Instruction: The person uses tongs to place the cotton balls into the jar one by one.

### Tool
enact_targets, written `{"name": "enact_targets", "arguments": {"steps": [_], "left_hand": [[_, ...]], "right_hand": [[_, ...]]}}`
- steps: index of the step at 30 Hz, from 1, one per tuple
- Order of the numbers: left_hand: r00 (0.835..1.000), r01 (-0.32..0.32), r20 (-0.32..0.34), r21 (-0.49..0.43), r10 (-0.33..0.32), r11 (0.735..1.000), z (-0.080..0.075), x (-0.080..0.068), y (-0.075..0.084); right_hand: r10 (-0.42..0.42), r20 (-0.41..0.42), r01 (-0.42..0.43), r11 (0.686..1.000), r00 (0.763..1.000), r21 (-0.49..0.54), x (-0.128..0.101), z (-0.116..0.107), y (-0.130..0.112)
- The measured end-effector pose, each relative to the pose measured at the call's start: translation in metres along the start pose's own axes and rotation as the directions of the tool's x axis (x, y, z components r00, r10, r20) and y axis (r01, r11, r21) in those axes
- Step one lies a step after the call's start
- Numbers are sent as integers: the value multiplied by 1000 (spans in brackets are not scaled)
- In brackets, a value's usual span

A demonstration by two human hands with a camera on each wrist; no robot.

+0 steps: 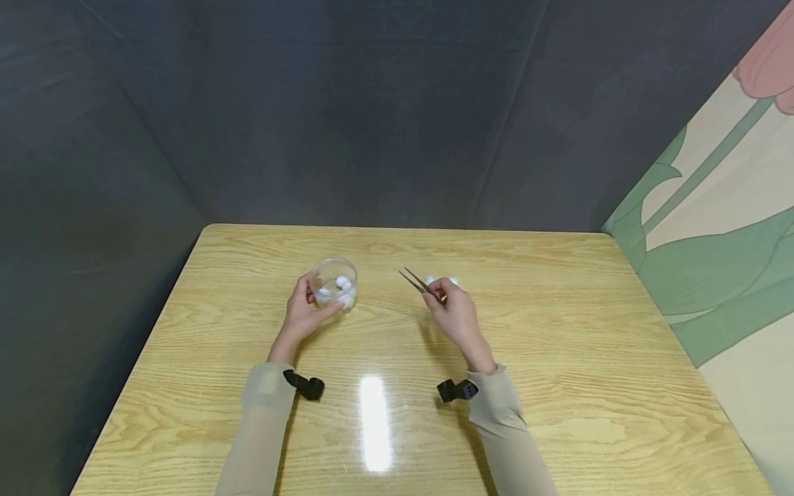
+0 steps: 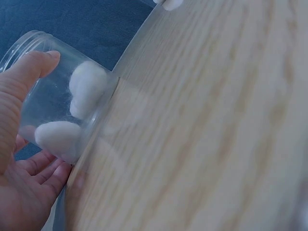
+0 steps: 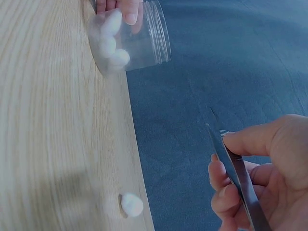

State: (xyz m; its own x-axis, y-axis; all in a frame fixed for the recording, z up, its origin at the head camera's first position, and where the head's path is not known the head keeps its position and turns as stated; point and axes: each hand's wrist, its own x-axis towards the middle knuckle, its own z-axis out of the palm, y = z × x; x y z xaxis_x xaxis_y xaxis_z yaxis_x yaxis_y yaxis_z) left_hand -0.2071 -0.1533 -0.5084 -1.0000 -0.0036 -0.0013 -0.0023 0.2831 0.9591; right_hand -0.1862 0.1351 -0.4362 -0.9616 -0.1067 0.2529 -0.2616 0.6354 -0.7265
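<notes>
Clear plastic forms the open jar [image 3: 147, 50], upright on the table [image 1: 558, 310] with cotton balls [image 1: 343, 282] inside; the left hand [image 1: 302, 313] curls thumb and fingers round it, apparently for steadiness. The right hand [image 1: 457, 313] pinches tweezers [image 3: 248, 190] well behind their parted tips, presumably leaving those free, near loose cotton [image 3: 132, 205].

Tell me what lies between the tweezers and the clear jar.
In the head view, only bare tabletop lies between the tweezers and the clear jar.
</notes>
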Motion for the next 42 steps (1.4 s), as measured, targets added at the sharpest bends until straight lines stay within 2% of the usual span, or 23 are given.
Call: {"name": "enact_targets", "arguments": {"steps": [5, 21, 23, 30, 35, 42], "left_hand": [[1000, -17, -8, -1, 17, 1000, 0, -1, -1], [1000, 2, 1, -16, -2, 1000, 0, 0, -1], [1000, 12, 5, -28, -12, 1000, -1, -1, 2], [1000, -4, 15, -13, 5, 1000, -2, -16, 33], [1000, -4, 14, -11, 4, 1000, -2, -19, 38], [1000, -13, 15, -23, 13, 1000, -2, -18, 38]], "right_hand": [[12, -5, -12, 1000, 1000, -9, -1, -2, 2], [40, -9, -40, 999, 999, -28, -3, -7, 15], [46, -10, -46, 998, 999, -31, -3, -8, 16], [51, -24, -53, 997, 998, -63, -4, -11, 21], [68, -14, -68, 995, 998, -69, -5, -12, 25], [56, -13, -57, 995, 998, -77, -7, -15, 32]]}}
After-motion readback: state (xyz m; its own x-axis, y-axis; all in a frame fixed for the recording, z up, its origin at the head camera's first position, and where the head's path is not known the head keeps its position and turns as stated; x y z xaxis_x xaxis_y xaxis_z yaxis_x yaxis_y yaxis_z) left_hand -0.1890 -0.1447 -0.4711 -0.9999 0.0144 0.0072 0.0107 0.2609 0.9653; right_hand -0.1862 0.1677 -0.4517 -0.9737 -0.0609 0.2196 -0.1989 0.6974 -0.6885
